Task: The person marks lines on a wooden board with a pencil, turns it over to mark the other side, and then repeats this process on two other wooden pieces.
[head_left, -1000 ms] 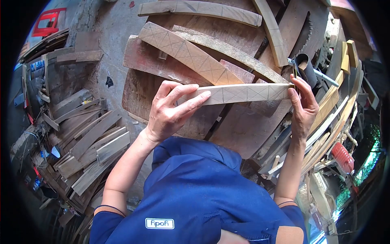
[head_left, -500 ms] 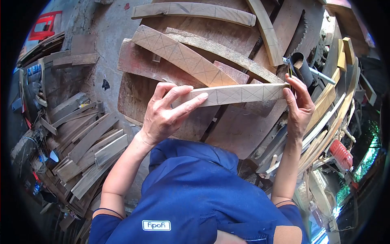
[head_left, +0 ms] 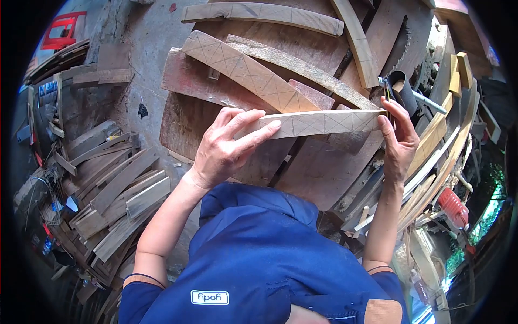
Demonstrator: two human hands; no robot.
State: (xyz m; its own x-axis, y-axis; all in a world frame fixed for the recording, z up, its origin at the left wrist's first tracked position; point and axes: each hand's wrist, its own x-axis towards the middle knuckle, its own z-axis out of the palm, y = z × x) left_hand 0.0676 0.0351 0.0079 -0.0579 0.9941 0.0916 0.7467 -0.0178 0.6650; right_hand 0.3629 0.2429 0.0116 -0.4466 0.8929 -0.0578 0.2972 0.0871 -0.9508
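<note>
A pale wooden strip (head_left: 324, 123) with pencilled lines and crosses on its side lies between my two hands. My left hand (head_left: 229, 140) is closed around its left end, index and middle fingers reaching along the wood. At the right end, the thumb and fingertips of my right hand (head_left: 398, 127) grip the tip of the strip. A thin dark and yellowish sliver shows by those fingertips, too small to name. Just beyond lies a wider marked board (head_left: 251, 73), and past it a rough curved piece (head_left: 302, 67).
Another curved marked piece (head_left: 264, 16) and an upright one (head_left: 356, 46) lie farther off on the boards. A dark tube (head_left: 402, 89) and a saw blade (head_left: 402, 46) are at right. Wood offcuts (head_left: 121, 200) are piled at left. A red container (head_left: 453, 208) stands far right.
The view has shifted slightly, so the boards appear a little farther right. Both hands keep nearly the same hold on the wooden strip.
</note>
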